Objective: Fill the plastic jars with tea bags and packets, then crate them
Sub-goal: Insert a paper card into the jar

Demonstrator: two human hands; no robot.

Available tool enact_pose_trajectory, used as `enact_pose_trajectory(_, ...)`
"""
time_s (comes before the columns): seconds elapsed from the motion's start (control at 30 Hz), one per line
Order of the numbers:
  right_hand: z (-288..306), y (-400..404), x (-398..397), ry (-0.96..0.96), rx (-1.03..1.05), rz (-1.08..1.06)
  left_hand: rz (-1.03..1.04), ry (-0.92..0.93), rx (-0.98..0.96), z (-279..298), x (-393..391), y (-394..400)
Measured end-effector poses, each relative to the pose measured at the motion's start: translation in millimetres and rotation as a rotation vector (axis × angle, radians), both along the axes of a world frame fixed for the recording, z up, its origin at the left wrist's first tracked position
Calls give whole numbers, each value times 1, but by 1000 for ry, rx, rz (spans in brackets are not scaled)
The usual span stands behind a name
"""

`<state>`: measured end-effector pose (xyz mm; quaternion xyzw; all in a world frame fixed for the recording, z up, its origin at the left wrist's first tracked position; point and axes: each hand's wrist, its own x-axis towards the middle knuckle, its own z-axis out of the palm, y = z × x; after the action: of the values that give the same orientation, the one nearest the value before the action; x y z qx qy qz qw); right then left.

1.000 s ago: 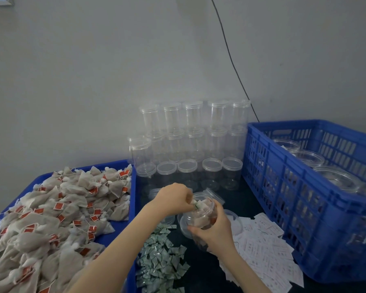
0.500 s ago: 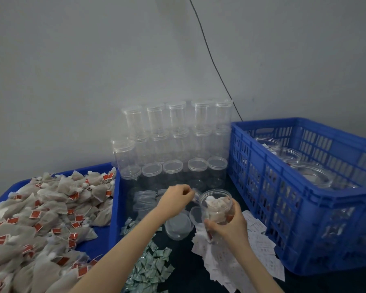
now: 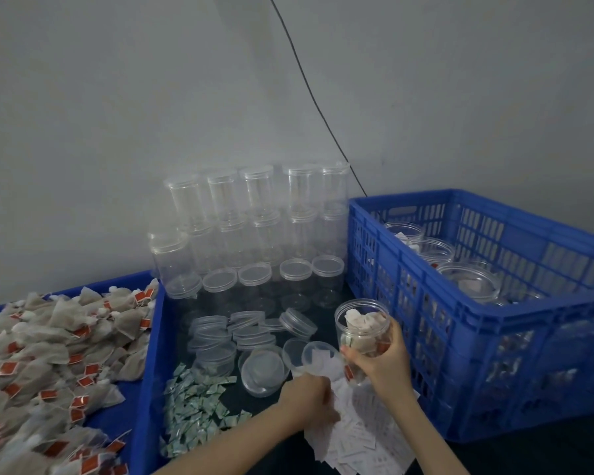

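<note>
Tray: a blue plastic tray point(image 3: 144, 371) at far left, its wall smooth and glossy.
Tea bags: a heap of soft beige mesh tea bags point(image 3: 48, 354) with small red square tags fills the tray; too many to count.
Green packets: a loose pile of small, crinkled silver-green packets point(image 3: 194, 411) on the dark table, just right of the tray.
Empty jars: clear round plastic jars point(image 3: 254, 234) with lids on, stacked three tiers high against the grey wall, about five across.
Loose lids: a cluster of clear round lids point(image 3: 230, 334) in front of the stack, some piled; one lies open side up point(image 3: 262, 371).
Left hand: the left hand point(image 3: 311, 397) is low on the white slips point(image 3: 364, 443), fingers curled into the pile; what it grips cannot be made out.
Slips: many thin white paper packets with faint print, spread flat on the table.
Held jar: the right hand point(image 3: 381, 359) is wrapped around one open, upright clear jar point(image 3: 362, 325), lidless, holding tea bags with red tags; it is just left of the crate.
Crate: a blue slotted plastic crate point(image 3: 408, 286) at right holds at least three open jars point(image 3: 467, 281) with contents.
</note>
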<state>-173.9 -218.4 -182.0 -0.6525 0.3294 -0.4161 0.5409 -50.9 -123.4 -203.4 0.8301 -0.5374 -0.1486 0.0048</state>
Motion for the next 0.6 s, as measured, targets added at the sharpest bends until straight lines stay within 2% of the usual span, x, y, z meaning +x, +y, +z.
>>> enact_pose_trajectory(0.23,-4,-1,-1,16,12,16,56,140,-127,-5,6,2)
enact_pose_trajectory(0.4,-5,0,0,29,0,17,99,140,-224,-3,13,5)
enact_pose_trajectory(0.5,-5,1,1,34,17,27,81,181,-182,-8,15,9)
enact_pose_trajectory(0.6,-4,4,2,43,21,30,27,115,-89,-13,12,10)
